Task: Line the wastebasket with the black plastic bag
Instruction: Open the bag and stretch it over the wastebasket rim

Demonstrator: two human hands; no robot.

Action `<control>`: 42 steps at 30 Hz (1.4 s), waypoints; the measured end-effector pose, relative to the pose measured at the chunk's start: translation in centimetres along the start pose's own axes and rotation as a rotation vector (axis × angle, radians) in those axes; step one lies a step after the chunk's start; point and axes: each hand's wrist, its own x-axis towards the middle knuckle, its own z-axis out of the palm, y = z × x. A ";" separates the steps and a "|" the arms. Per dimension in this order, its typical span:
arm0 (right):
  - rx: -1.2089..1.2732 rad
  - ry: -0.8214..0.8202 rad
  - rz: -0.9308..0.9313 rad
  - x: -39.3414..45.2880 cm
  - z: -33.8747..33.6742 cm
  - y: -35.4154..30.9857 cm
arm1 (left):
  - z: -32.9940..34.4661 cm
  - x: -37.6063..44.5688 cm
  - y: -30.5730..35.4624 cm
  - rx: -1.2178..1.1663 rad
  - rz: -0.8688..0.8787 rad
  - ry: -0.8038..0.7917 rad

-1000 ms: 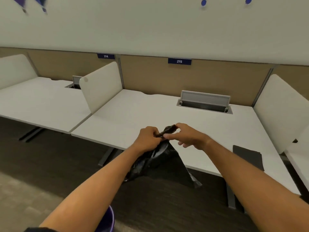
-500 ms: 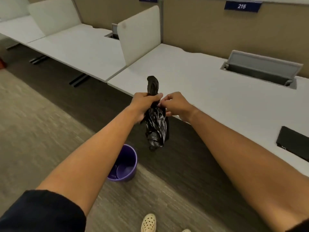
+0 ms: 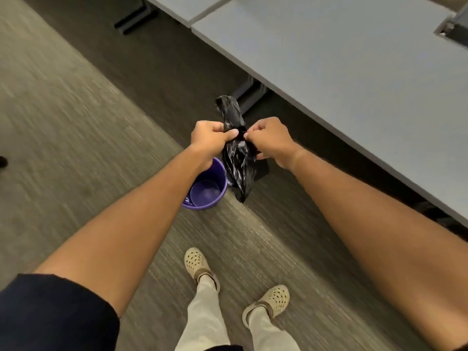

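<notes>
Purple wastebasket (image 3: 207, 190) unlined, nothing inside

No writing, label, brand mark or number can be read anywhere in this view. The black plastic bag (image 3: 238, 158) shows only creases and glare, the purple wastebasket (image 3: 206, 190) is plain inside and along its rim, and the desk (image 3: 354, 72) top is bare of print as far as its near edge. The perforated shoes (image 3: 274, 300) may carry a maker's mark, but the motion blur leaves nothing legible on them.
</notes>
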 end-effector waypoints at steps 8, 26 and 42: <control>-0.179 0.163 0.105 6.6 9.4 2.4 | -10.6 7.0 -8.6 0.495 0.100 0.278; -0.486 0.335 0.039 14.5 17.5 3.5 | -20.7 14.4 -15.5 0.502 -0.047 0.607; -0.113 0.288 0.534 28.6 23.0 20.9 | -15.5 24.5 -33.5 0.480 -0.323 0.507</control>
